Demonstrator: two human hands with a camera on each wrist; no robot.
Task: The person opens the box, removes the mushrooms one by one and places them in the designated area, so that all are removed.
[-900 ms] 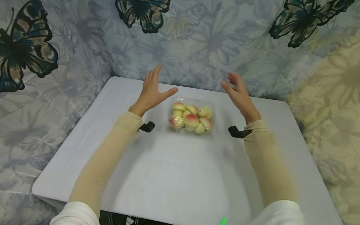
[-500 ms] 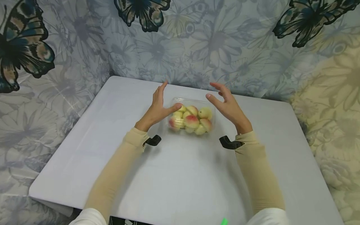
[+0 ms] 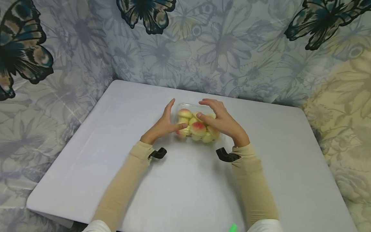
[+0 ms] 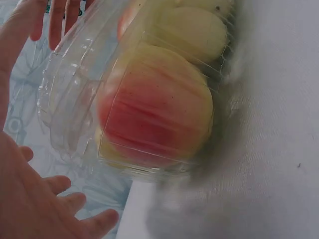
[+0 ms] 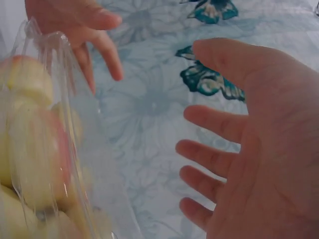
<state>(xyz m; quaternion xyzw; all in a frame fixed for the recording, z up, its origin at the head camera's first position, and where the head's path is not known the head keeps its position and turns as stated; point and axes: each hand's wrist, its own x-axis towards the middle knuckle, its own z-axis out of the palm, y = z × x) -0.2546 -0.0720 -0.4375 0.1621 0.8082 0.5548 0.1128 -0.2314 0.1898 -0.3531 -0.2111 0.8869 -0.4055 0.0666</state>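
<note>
A clear plastic clamshell box (image 3: 189, 106) stands on the table, packed with several round yellow fruits (image 3: 198, 128) blushed red; whether apples or peaches I cannot tell. Over the box's left end is my left hand (image 3: 162, 126), fingers spread and thumb stretched across the box. My right hand (image 3: 226, 121) hovers at the right end, its thumb and fingers over the lid. In the left wrist view, a gap shows between my fingers and the box wall (image 4: 65, 99). From the right wrist, my palm (image 5: 279, 129) appears apart from the box (image 5: 107, 184). Neither hand holds anything.
The white table (image 3: 179, 187) has its back edge against a floral wall covering (image 3: 162, 61) with large butterflies (image 3: 327, 22). A bright green object (image 3: 233, 227) shows at the bottom frame edge. Black wrist cameras (image 3: 227, 155) sit below both hands.
Both hands have come down and inward towards the box, the right one moving farther left. The box has stayed in place.
</note>
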